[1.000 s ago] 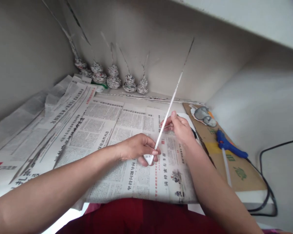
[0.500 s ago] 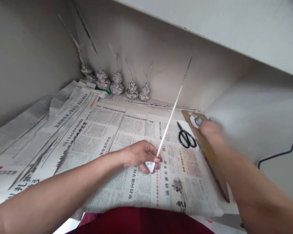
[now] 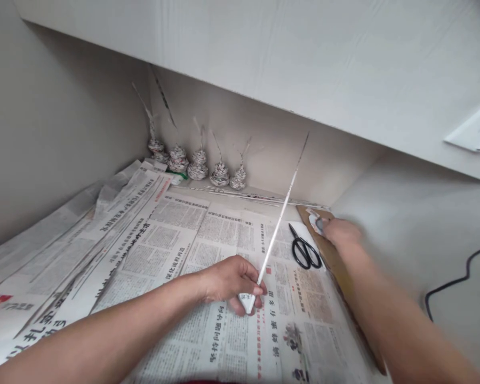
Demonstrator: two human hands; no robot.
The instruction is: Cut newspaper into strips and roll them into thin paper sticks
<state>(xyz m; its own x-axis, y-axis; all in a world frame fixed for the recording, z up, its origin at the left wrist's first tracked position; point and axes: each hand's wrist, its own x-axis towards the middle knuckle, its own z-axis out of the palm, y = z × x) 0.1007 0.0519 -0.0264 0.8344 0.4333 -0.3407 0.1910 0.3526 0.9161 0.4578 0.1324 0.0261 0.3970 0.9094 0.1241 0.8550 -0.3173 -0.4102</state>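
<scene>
My left hand (image 3: 240,285) is closed around the lower end of a thin rolled paper tube (image 3: 277,229). The tube slants up to the right, and its wider printed end shows between my fingers. On the right, my right hand (image 3: 341,232) reaches over a cardboard strip (image 3: 336,266). Its bent fingertips touch a small grey lump (image 3: 319,224) on a scrap of white paper; whether they grip anything is hard to make out. Black-handled scissors (image 3: 304,250) lie just left of the cardboard.
Newspaper sheets (image 3: 176,240) cover the table. Several woven paper gourds (image 3: 198,165) stand along the back wall, with thin paper tubes (image 3: 248,196) lying before them. A white overhanging panel (image 3: 264,64) crosses above. A black cable (image 3: 448,288) hangs at right.
The view has tilted up, so everything sits lower in the picture. My right hand's fingertips have moved slightly inward over the grey lump. My left hand keeps its hold on the paper tube.
</scene>
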